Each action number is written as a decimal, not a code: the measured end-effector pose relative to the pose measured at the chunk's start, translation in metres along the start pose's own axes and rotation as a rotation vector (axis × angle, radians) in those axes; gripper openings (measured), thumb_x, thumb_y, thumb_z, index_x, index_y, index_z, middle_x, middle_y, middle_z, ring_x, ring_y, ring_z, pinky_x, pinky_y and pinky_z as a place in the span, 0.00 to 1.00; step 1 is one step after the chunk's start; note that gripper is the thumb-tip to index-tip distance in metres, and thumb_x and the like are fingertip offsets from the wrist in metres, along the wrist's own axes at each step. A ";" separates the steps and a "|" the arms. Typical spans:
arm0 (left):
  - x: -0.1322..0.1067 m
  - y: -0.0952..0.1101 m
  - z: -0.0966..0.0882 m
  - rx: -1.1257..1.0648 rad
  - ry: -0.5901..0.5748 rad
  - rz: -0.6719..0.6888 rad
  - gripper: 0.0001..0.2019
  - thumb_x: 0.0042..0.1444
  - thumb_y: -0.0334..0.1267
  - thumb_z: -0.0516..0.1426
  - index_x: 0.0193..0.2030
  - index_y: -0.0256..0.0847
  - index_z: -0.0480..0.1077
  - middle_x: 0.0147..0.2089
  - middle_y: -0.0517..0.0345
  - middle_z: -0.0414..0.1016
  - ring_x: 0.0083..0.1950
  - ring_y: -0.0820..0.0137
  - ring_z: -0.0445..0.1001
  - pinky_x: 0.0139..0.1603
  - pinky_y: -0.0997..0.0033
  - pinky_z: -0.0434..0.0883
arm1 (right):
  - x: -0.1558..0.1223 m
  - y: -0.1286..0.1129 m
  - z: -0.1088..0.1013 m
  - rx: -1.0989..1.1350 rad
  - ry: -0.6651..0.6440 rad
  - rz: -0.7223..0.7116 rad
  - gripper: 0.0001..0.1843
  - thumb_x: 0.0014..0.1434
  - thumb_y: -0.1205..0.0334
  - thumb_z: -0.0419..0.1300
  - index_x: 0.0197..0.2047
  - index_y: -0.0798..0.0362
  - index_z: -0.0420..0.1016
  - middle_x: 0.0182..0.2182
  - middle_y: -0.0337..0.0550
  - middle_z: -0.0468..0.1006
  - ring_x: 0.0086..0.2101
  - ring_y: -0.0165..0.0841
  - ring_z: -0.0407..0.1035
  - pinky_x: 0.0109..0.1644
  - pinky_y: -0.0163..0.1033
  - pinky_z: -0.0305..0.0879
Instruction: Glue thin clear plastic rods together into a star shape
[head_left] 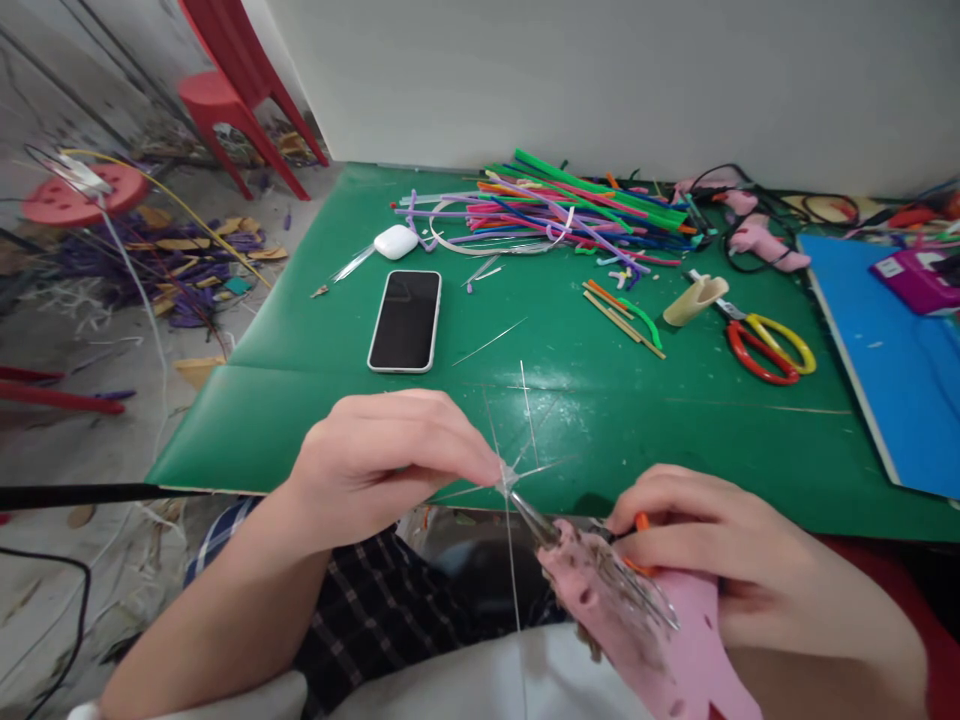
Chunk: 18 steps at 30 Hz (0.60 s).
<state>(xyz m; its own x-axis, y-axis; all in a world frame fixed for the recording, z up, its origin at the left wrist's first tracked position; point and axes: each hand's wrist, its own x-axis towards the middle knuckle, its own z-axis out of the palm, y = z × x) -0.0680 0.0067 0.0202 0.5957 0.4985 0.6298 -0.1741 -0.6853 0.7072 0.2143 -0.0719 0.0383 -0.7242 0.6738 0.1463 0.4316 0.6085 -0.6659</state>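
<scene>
My left hand [390, 455] is closed in a pinch on a small bundle of thin clear strands [514, 470] that cross at my fingertips, just over the front edge of the green mat [300, 330]. My right hand [720, 560] is wrapped round a pink glue gun [637, 630], a finger on its orange trigger. The gun's metal nozzle points up and left and touches the spot where the strands cross. A few clear strands fan out from there over the mat and down toward my lap.
On the mat lie a black phone [406, 320], a white earbud case [395, 241], a heap of coloured sticks [570, 210], red-and-yellow scissors [769, 345], a beige tube [694, 300] and more pink glue guns [761, 240]. A blue board [892, 380] is at right. Red chair [232, 90] and scraps on the floor at left.
</scene>
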 end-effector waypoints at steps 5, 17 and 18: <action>0.000 0.000 0.000 -0.018 -0.013 0.012 0.14 0.56 0.21 0.54 0.44 0.38 0.74 0.35 0.52 0.80 0.37 0.69 0.77 0.36 0.69 0.76 | -0.001 0.001 0.000 -0.014 0.006 0.009 0.10 0.60 0.59 0.58 0.46 0.48 0.70 0.39 0.43 0.75 0.38 0.29 0.70 0.41 0.32 0.67; -0.003 0.002 -0.002 -0.013 -0.004 0.008 0.14 0.53 0.18 0.55 0.42 0.35 0.75 0.35 0.52 0.79 0.37 0.69 0.77 0.36 0.68 0.75 | -0.003 0.000 -0.004 -0.040 0.019 0.021 0.12 0.58 0.60 0.60 0.46 0.45 0.70 0.38 0.45 0.76 0.38 0.31 0.72 0.42 0.33 0.70; -0.003 0.002 -0.002 -0.009 -0.003 0.007 0.15 0.53 0.18 0.55 0.42 0.36 0.75 0.35 0.53 0.79 0.37 0.69 0.77 0.36 0.68 0.76 | -0.004 0.000 -0.005 -0.039 0.019 0.027 0.12 0.58 0.60 0.60 0.46 0.45 0.71 0.38 0.45 0.76 0.38 0.31 0.73 0.41 0.33 0.70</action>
<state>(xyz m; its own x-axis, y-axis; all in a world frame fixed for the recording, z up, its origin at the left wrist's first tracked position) -0.0714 0.0047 0.0207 0.5966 0.4919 0.6342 -0.1853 -0.6844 0.7052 0.2200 -0.0730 0.0413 -0.7017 0.6979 0.1433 0.4717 0.6059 -0.6406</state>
